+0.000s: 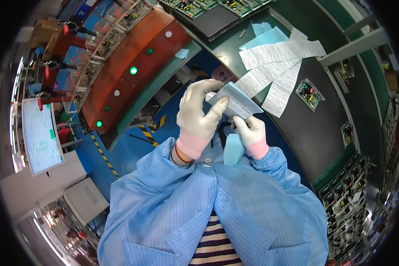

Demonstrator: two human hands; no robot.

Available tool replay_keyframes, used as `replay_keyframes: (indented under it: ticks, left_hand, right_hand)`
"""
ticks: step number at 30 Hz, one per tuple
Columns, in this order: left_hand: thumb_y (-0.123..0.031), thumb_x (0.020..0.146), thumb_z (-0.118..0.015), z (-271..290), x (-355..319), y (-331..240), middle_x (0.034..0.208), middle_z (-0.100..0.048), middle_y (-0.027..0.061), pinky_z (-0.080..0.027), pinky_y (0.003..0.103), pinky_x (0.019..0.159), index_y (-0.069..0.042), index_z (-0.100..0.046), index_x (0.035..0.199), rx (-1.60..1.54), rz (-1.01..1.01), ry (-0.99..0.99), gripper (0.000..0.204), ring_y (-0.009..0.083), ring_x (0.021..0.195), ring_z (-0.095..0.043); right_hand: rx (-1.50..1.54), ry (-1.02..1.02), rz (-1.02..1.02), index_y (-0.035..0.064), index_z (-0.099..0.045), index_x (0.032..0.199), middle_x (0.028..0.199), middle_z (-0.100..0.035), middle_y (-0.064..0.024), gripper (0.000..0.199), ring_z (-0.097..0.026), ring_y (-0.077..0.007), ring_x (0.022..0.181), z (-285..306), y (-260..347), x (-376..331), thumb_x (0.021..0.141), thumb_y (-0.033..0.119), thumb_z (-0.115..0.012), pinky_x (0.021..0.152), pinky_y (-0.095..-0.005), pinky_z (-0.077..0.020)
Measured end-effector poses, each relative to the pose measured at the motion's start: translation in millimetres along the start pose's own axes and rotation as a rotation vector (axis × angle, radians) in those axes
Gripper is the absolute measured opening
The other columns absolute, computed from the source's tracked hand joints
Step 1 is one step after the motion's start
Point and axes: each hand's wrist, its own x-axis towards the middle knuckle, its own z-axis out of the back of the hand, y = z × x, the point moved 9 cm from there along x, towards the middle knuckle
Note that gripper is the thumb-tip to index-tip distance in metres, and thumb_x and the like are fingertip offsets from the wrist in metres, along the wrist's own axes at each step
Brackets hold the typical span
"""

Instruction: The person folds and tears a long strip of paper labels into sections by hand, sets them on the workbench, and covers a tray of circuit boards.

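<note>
**Handling a label sheet held before the chest**

Left hand (pixel 198 116) and right hand (pixel 251 131), both gloved, are closed on the label sheet (pixel 236 101) above the surface (pixel 314 128). Judged best: pinch the edges, keep the sheet flat, and peel slowly.

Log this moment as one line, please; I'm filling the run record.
left hand: holds label sheet | right hand: holds sheet's lower edge | blue strip: hanging below | label strips: on bench
</note>
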Motion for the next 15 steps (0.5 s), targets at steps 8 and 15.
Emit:
replay_keyframes:
  ticks: [8, 15]
  left_hand:
    - [-0.028, 0.076, -0.072, 3, 3, 9, 0.1, -0.062, 0.0088, -0.045, 0.036, 0.086, -0.007, -0.064, 0.096, -0.034, 0.063, -0.055, 0.03, 0.0273, 0.096, -0.06]
    - [-0.037, 0.076, -0.073, 2, 7, 9, 0.102, -0.056, 0.009, -0.042, 0.036, 0.091, -0.009, -0.068, 0.091, 0.212, 0.047, 0.054, 0.032, 0.0248, 0.104, -0.052]
  right_hand:
    - [-0.034, 0.102, 0.088, -0.0016, -0.069, 0.092, 0.069, -0.065, -0.0058, 0.018, -0.059, -0.0083, 0.062, -3, 7, 17, 0.088, 0.015, -0.063, 0.058, -0.0256, -0.0475]
    - [-0.098, 0.119, 0.161, -0.0008, -0.069, 0.096, 0.071, -0.066, -0.0081, 0.018, -0.062, -0.0115, 0.064, -10, 11, 26, 0.087, 0.014, -0.064, 0.06, -0.027, -0.0488]
